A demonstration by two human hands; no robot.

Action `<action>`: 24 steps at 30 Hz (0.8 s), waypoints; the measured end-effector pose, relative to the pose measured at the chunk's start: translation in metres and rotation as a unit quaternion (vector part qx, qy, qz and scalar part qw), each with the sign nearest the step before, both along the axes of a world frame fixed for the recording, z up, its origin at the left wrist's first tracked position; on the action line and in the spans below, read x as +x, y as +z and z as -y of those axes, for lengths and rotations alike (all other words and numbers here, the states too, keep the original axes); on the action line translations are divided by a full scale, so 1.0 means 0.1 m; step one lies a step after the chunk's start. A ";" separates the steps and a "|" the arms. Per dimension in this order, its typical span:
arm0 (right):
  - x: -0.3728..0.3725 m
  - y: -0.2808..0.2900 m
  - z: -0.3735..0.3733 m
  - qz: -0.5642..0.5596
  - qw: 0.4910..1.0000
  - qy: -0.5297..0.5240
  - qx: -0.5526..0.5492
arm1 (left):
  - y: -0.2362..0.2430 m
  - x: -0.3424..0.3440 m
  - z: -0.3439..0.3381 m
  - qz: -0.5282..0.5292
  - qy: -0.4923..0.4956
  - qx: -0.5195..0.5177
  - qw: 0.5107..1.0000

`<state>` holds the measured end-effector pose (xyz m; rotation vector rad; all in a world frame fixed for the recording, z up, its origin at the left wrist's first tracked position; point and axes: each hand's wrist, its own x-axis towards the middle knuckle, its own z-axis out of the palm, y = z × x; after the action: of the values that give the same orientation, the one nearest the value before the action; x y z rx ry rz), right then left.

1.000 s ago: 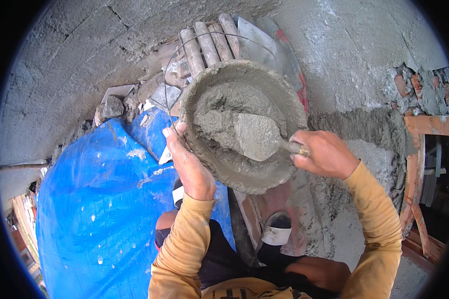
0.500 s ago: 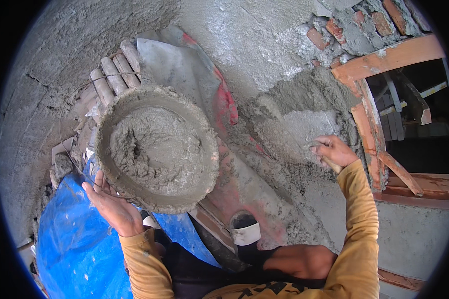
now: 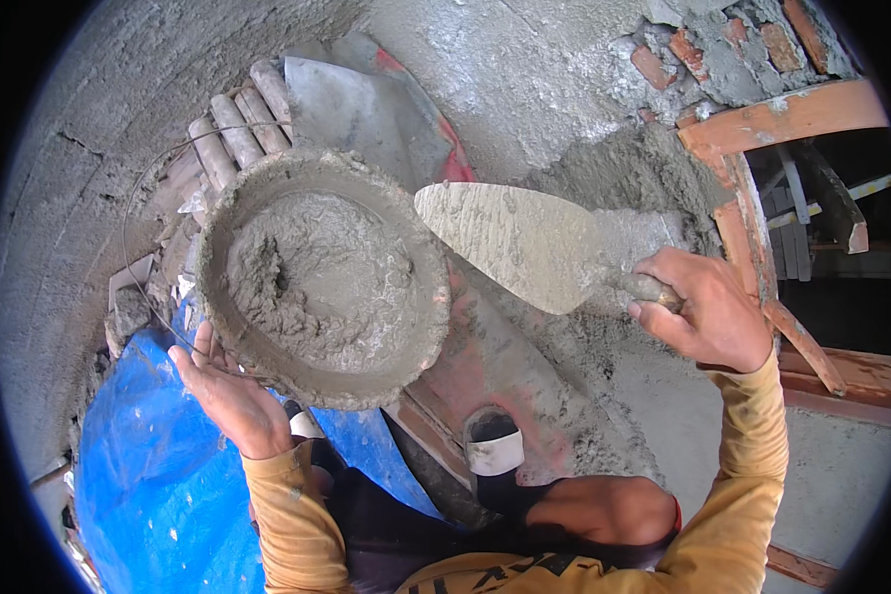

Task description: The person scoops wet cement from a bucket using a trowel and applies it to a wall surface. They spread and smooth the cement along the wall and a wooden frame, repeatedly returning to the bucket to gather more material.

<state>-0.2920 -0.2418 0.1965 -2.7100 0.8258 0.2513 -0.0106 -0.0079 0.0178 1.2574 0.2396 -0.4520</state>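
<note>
A round, mortar-caked basin (image 3: 432, 342) sits left of centre, with wet grey mortar (image 3: 317, 282) heaped towards its left side. My left hand (image 3: 230, 396) is at the basin's lower left edge, palm up, gripping it; some fingers are hidden by the rim. In my right hand (image 3: 698, 307) is a trowel (image 3: 510, 238), its handle wrapped by the fingers. The broad blade points left, its tip just off the basin's right rim, with a thin smear of mortar on its face. Behind the blade lies a freshly mortared wall patch (image 3: 629, 173).
An orange-brown wooden window frame (image 3: 742, 238) borders the right, with exposed bricks (image 3: 688, 54) above it. A blue tarp (image 3: 158, 465) spreads at lower left. Bamboo poles (image 3: 233, 124), a thin wire (image 3: 124, 233) and a grey sheet (image 3: 351, 109) lie beyond the basin.
My right hand has drawn the trowel back from the wall, closer to me, and its blade now shows broad and flat towards the basin. My left hand stays at the basin's edge.
</note>
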 end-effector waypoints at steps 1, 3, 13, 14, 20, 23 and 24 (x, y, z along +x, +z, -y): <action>0.11 -0.06 -0.02 -0.027 0.999 0.016 -0.028 | 0.00 -0.01 0.04 0.000 -0.008 -0.007 1.000; 0.42 -0.13 -0.07 -0.072 0.992 0.057 -0.081 | -0.04 -0.02 0.07 0.016 -0.001 0.007 1.000; 1.87 -1.14 -0.50 -0.130 0.934 0.318 -0.101 | 0.02 -0.02 0.09 0.005 0.007 0.006 1.000; 1.84 -1.12 -0.49 -0.123 0.943 0.303 -0.062 | 0.01 -0.01 0.05 -0.004 0.007 -0.009 1.000; 1.07 -0.82 -0.16 -0.038 0.972 0.125 0.194 | -0.04 0.00 0.01 -0.022 0.005 -0.005 1.000; 0.57 -0.95 -0.22 0.052 0.981 0.038 0.181 | 0.01 0.01 -0.02 -0.015 -0.006 0.001 1.000; 0.37 -0.96 -0.20 0.072 0.982 0.008 0.172 | 0.01 0.02 -0.05 -0.014 -0.024 -0.005 1.000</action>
<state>-0.2554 -0.2219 0.1008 -2.3794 0.6516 0.1795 -0.0089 -0.0027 0.0185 1.2496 0.2310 -0.5129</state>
